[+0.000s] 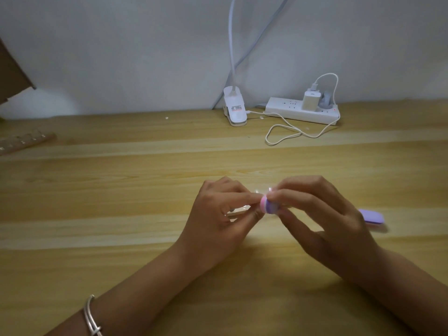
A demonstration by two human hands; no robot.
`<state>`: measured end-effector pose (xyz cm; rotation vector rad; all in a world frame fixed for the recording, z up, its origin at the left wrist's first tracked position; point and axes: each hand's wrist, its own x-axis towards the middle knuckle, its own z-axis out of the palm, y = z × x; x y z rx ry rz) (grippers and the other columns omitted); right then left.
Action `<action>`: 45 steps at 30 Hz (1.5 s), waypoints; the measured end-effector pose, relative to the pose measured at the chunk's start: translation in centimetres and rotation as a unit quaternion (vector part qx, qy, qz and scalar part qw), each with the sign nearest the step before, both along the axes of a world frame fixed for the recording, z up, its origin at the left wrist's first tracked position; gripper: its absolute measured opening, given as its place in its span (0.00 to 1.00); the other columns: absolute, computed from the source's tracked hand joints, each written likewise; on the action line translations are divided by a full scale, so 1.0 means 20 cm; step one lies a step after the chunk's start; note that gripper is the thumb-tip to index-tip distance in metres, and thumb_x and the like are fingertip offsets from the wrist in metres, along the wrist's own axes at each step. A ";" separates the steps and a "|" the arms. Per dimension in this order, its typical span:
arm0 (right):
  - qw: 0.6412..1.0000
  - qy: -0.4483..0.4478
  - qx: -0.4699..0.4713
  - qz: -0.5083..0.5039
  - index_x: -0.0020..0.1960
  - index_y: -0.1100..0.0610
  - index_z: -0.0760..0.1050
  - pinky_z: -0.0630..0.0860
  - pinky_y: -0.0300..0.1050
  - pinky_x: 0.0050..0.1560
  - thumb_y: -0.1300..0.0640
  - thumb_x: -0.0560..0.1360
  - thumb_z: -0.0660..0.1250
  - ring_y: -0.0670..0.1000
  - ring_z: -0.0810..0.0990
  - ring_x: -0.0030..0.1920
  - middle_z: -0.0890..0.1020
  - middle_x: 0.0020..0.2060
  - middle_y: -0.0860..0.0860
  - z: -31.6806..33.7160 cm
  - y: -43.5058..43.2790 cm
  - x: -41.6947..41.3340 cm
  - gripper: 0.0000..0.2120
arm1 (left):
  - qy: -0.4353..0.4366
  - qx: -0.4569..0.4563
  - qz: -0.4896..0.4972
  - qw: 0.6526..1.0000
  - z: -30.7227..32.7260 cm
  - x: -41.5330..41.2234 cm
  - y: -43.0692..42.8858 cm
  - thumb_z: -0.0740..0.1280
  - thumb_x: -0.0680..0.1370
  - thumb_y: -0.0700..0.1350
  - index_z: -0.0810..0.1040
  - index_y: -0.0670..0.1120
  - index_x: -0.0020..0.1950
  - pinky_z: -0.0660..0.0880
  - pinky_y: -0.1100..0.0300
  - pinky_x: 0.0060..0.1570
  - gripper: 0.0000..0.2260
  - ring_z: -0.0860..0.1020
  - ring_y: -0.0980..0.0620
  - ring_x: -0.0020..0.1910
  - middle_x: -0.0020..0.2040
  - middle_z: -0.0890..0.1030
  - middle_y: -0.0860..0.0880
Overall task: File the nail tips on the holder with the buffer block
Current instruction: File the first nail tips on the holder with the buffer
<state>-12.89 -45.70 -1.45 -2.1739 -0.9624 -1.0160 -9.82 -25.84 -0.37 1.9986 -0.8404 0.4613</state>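
My right hand point(317, 209) pinches a small pink-and-purple buffer block point(341, 206) between thumb and fingers above the wooden table. My left hand point(218, 214) grips a clear nail tip holder point(238, 210), which shows only as a pale glint under the fingers. The block's end touches my left fingertips where the two hands meet. The nail tips themselves are too small and clear to make out.
A second purple buffer block point(372, 216) lies on the table point(121, 190) just right of my right hand. At the back stand a white clip lamp base point(234, 108), a white power strip point(303, 111) with a charger and a looping white cable point(286, 133). A wooden strip point(24, 141) lies far left.
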 end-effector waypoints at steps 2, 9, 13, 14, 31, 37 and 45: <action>1.000 0.000 -0.010 -0.029 0.55 0.65 0.82 0.78 0.50 0.55 0.68 0.77 0.69 0.55 0.81 0.52 0.82 0.51 0.58 0.00 -0.02 0.02 0.08 | 0.003 0.000 0.007 1.000 0.00 0.00 -0.01 0.72 0.73 0.46 0.87 0.50 0.46 0.69 0.52 0.45 0.04 0.74 0.60 0.39 0.36 0.78 0.59; 0.999 0.009 -0.005 -0.031 0.56 0.66 0.81 0.78 0.51 0.53 0.70 0.75 0.70 0.56 0.81 0.52 0.81 0.51 0.57 -0.01 -0.03 0.02 0.10 | 0.008 -0.006 0.002 1.000 0.00 -0.01 -0.01 0.72 0.74 0.44 0.87 0.47 0.47 0.71 0.57 0.39 0.05 0.74 0.53 0.38 0.36 0.81 0.54; 0.998 0.014 0.005 -0.055 0.55 0.66 0.81 0.79 0.54 0.52 0.68 0.76 0.70 0.57 0.82 0.51 0.82 0.50 0.57 0.00 -0.05 0.04 0.08 | 0.020 -0.019 0.003 1.000 0.00 -0.01 -0.01 0.72 0.74 0.43 0.87 0.46 0.47 0.70 0.60 0.39 0.05 0.75 0.52 0.38 0.36 0.81 0.53; 0.998 0.014 0.014 -0.059 0.55 0.65 0.81 0.79 0.55 0.51 0.67 0.76 0.70 0.56 0.82 0.51 0.82 0.50 0.57 0.00 -0.05 0.03 0.08 | 0.021 -0.021 0.004 1.000 0.00 -0.01 -0.01 0.72 0.74 0.43 0.87 0.46 0.47 0.70 0.60 0.39 0.05 0.74 0.52 0.38 0.36 0.81 0.53; 0.999 -0.004 -0.022 -0.049 0.54 0.66 0.82 0.78 0.49 0.54 0.71 0.75 0.70 0.57 0.81 0.50 0.82 0.50 0.58 0.01 -0.03 0.03 0.08 | 0.045 -0.035 -0.008 0.998 -0.01 -0.01 -0.01 0.72 0.73 0.43 0.87 0.48 0.48 0.67 0.64 0.40 0.06 0.73 0.59 0.38 0.35 0.78 0.58; 1.000 -0.005 -0.008 -0.015 0.55 0.66 0.81 0.76 0.46 0.56 0.69 0.77 0.69 0.56 0.81 0.52 0.81 0.51 0.58 0.00 -0.01 0.00 0.08 | 0.046 -0.025 -0.026 0.998 0.00 -0.02 -0.01 0.72 0.74 0.44 0.86 0.49 0.49 0.67 0.65 0.39 0.06 0.72 0.58 0.38 0.36 0.80 0.55; 1.000 -0.005 0.003 -0.014 0.56 0.62 0.81 0.77 0.47 0.56 0.70 0.76 0.70 0.55 0.81 0.52 0.82 0.51 0.57 0.00 -0.02 0.00 0.10 | 0.040 -0.023 -0.014 0.999 0.00 -0.02 -0.01 0.73 0.73 0.42 0.87 0.48 0.47 0.66 0.67 0.40 0.05 0.72 0.60 0.38 0.35 0.79 0.56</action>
